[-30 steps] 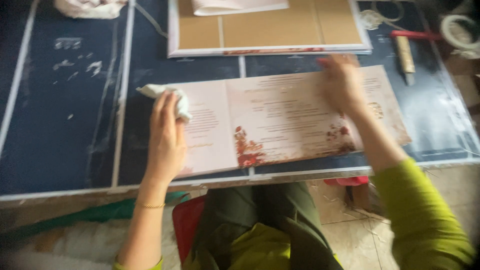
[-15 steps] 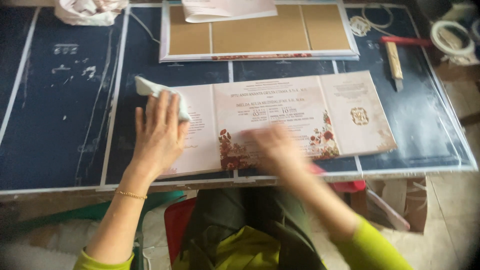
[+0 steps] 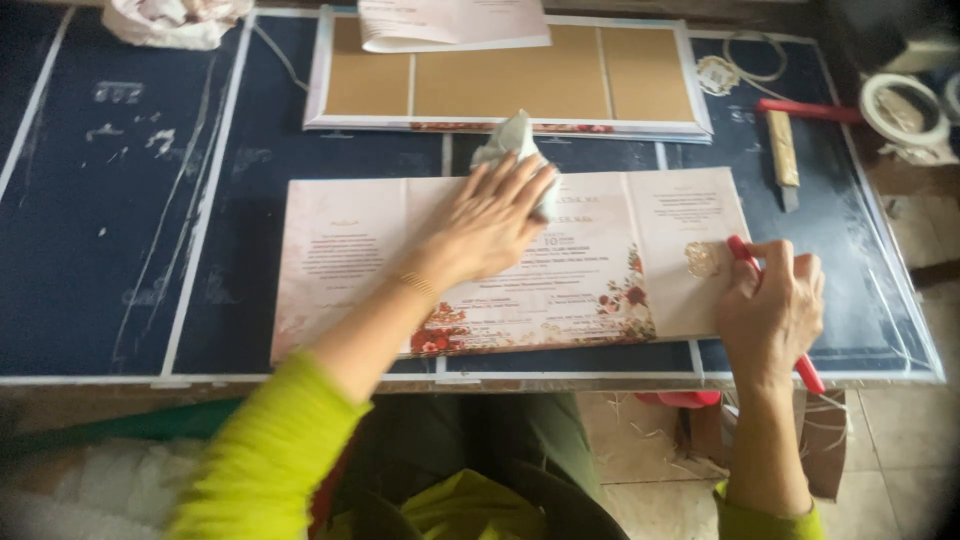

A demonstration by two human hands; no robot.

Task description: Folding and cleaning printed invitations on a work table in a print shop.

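A long folded card (image 3: 340, 260) printed with text and red flowers lies flat on the dark blue work table (image 3: 120, 250). My left hand (image 3: 485, 225) presses a crumpled white cloth (image 3: 515, 145) onto the card's middle panel. My right hand (image 3: 768, 305) rests at the card's right end, gripping a thin red tool (image 3: 805, 372) whose tip lies next to a gold emblem (image 3: 702, 258) on the right panel.
A brown board with white borders (image 3: 520, 85) lies behind the card, with a paper sheet (image 3: 450, 22) on it. At the right are a wooden-handled blade (image 3: 782, 150), a red stick (image 3: 805, 110) and a tape roll (image 3: 900, 105). A crumpled cloth (image 3: 175, 20) sits far left.
My left hand slid with the cloth from the card's left end to its middle. My right hand left the card, then returned at its right end holding a red tool.
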